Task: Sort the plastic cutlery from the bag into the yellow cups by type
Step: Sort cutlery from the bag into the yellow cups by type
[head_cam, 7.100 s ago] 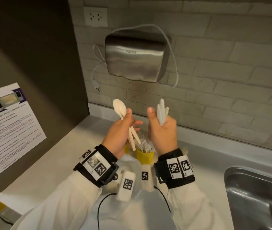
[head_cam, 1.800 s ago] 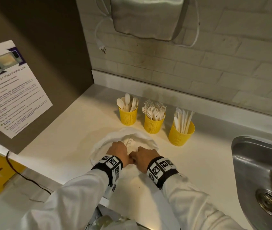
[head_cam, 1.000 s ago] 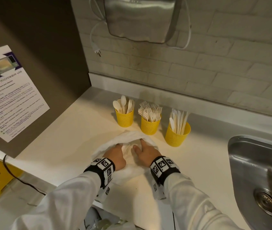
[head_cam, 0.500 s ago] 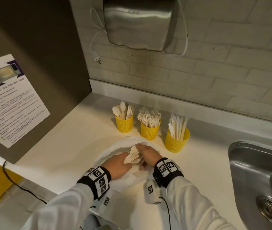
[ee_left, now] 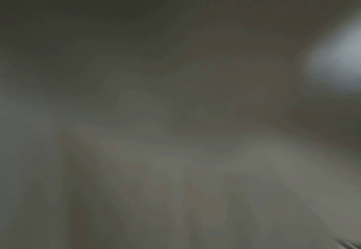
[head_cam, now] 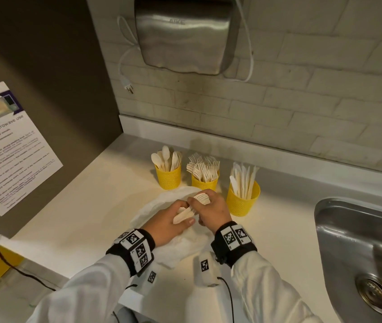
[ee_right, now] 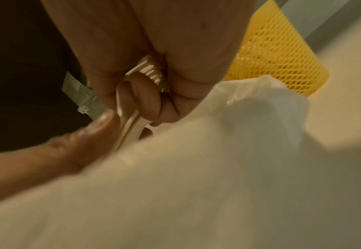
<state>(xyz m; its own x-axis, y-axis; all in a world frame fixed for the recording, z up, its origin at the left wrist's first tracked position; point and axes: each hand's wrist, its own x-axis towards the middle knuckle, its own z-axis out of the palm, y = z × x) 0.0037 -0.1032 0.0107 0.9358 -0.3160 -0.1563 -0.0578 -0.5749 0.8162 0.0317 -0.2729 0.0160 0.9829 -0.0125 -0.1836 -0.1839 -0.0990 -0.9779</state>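
Three yellow cups at the back are already stocked: spoon cup [head_cam: 168, 177], fork cup [head_cam: 205, 183], knife cup [head_cam: 243, 198], so the sorting looks well along. In front, over the white bag [head_cam: 152, 209], the left hand [head_cam: 170, 223] has its thumb curled onto a bundle of cutlery [head_cam: 191, 210], while the right hand [head_cam: 212, 210] closes round it. The bundle slants from lower left to upper right, toward the knife cup. What else the bag holds can't be seen.

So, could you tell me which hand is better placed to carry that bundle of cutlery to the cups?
Probably the right hand: its fingers curl round the bundle, and it sits nearer the yellow cups. The left hand only supports the bundle's lower end above the bag.
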